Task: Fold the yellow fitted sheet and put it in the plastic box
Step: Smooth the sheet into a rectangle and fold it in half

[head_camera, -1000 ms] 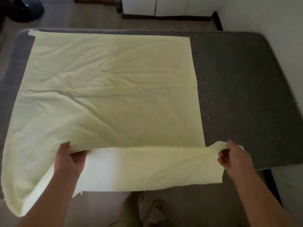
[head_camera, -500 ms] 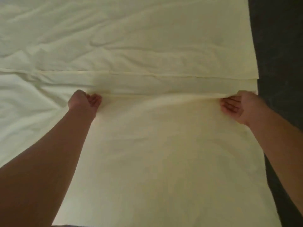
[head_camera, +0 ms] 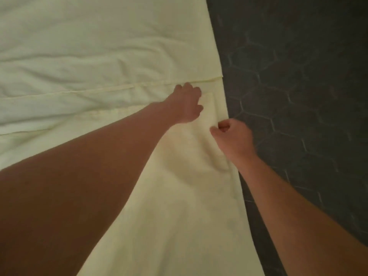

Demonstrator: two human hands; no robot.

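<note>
Two hands work the right side of the yellow fitted sheet [head_camera: 99, 46], which lies spread on the dark counter [head_camera: 298, 96] with a near layer laid over up to the hem seam [head_camera: 119, 89]. Folding step, probably squaring the corner; box not in view, and the next move likely needs the edges lined up before another fold. Left hand [head_camera: 187, 103] fingers curled on the cloth just below the seam, cannot tell if gripping; right hand [head_camera: 234, 136] fingers narrow, pinching the sheet's side edge.
</note>
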